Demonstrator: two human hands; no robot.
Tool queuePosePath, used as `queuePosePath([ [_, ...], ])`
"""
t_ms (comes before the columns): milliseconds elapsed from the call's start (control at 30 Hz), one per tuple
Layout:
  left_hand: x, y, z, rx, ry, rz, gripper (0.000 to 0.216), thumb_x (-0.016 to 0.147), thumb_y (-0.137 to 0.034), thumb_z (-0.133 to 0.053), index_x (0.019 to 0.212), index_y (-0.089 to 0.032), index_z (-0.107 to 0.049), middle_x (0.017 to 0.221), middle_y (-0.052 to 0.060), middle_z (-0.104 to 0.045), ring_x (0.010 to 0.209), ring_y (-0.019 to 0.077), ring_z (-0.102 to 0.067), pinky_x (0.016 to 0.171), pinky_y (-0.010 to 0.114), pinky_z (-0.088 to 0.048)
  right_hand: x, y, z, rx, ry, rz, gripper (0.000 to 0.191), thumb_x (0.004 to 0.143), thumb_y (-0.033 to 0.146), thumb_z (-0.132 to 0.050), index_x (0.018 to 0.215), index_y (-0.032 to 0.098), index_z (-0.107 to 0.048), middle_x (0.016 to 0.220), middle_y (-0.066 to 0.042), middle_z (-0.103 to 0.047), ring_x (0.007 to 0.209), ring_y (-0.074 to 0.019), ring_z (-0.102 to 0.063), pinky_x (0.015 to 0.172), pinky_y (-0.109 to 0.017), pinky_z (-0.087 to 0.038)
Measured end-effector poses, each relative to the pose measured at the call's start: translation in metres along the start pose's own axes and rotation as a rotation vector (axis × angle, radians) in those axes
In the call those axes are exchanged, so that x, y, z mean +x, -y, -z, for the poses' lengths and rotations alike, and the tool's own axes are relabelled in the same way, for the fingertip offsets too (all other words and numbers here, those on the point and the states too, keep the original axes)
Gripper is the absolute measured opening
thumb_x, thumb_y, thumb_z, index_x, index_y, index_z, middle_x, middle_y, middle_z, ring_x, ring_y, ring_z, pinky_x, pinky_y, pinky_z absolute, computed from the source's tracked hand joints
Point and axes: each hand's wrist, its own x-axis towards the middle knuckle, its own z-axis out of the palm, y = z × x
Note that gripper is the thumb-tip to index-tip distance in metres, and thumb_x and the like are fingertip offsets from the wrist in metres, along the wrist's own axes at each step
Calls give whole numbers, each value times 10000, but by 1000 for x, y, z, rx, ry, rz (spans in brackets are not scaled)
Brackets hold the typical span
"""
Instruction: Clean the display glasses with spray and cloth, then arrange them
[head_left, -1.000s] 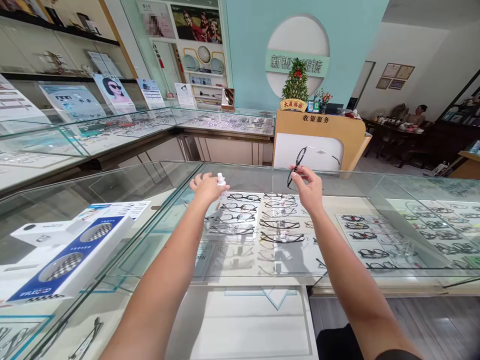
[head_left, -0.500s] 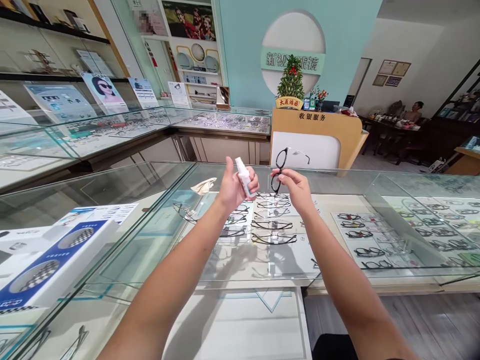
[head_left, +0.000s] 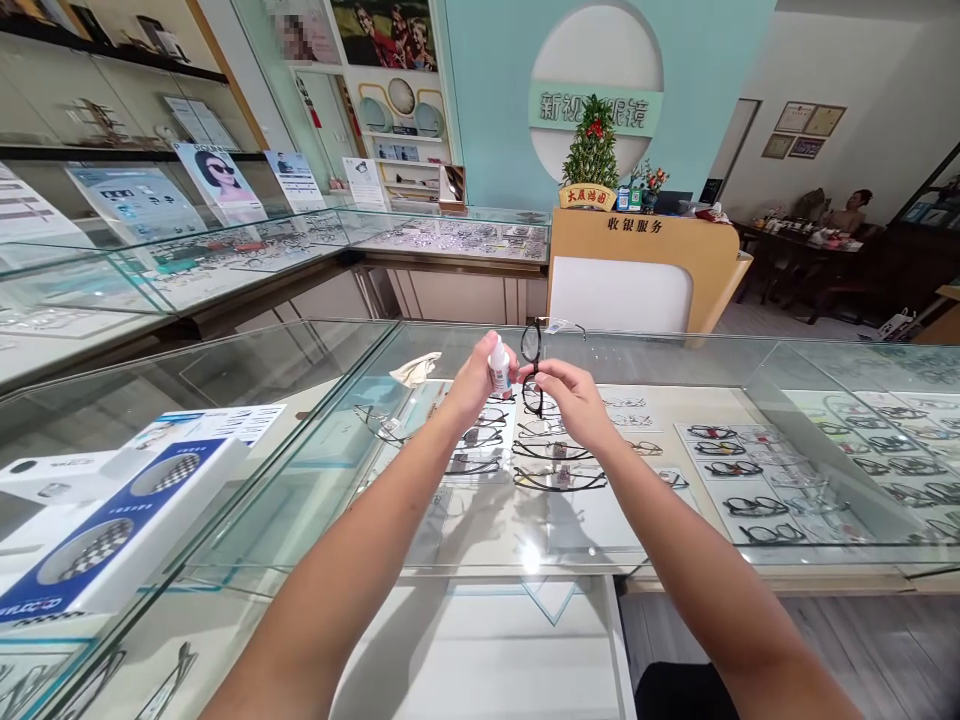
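A small white spray bottle [head_left: 500, 368] stands upright in my left hand [head_left: 475, 378], fingers wrapped round it and the thumb up at its nozzle. Close to the right of it, my right hand [head_left: 571, 396] pinches a pair of black-framed eyeglasses [head_left: 532, 343] by the rim. The glasses are turned on end, one lens above the other, with a temple arm reaching out to the right. Both hands are over the glass display counter [head_left: 585, 560]. A crumpled cream cloth [head_left: 415, 370] lies on the counter top left of my left hand.
Rows of eyeglasses [head_left: 559, 482] lie inside the counter below my hands. At the left sits a blue and white box [head_left: 112, 540]. Beyond the counter is a wooden cashier desk [head_left: 716, 265] bearing a plant [head_left: 590, 150]. Someone sits far back at the right [head_left: 851, 215].
My hands have come closer together, bringing bottle and eyeglasses nearly side by side. The left thumb has moved from standing apart to the nozzle. The bottle has turned more upright.
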Motion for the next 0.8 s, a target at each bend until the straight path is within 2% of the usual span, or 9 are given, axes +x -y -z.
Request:
queuePosePath([
  [267,-1,13,-7,48,-72,-23,680,834,-893,-636,805,-215,-596,642,6,-529,606,161,-493,560,279,-437,-4,1,-7,19,45,7,283,976,422,-641,1028,215,-827,1078,-48,-776,959,-208,-638,917,-352,-480],
  [367,0,13,-8,42,-111,-18,708,849,-924,-582,822,-217,-599,648,6,-519,608,166,-505,566,284,-448,-3,1,-6,31,37,8,286,971,437,-651,1022,214,-822,1070,-48,-773,934,-203,-629,906,-349,-479],
  [567,0,11,-7,183,-116,-43,706,885,-901,-539,772,-209,-619,772,57,-597,723,194,-571,608,294,-495,3,0,-1,66,-99,11,338,938,517,-655,989,213,-794,1051,-59,-769,867,-197,-596,845,-343,-496],
  [700,-3,11,-6,358,-59,-74,676,937,-850,-482,795,-205,-623,781,54,-596,711,189,-538,623,295,-481,5,-1,2,101,-196,-25,396,933,573,-668,1051,210,-774,1087,-67,-771,878,-193,-602,797,-324,-484],
  [800,-6,12,-7,455,-13,-79,662,968,-828,-446,790,-208,-596,793,51,-585,736,195,-524,637,295,-472,6,-1,3,121,-220,-36,409,931,588,-682,1064,210,-762,1120,-70,-772,885,-189,-610,793,-319,-483],
])
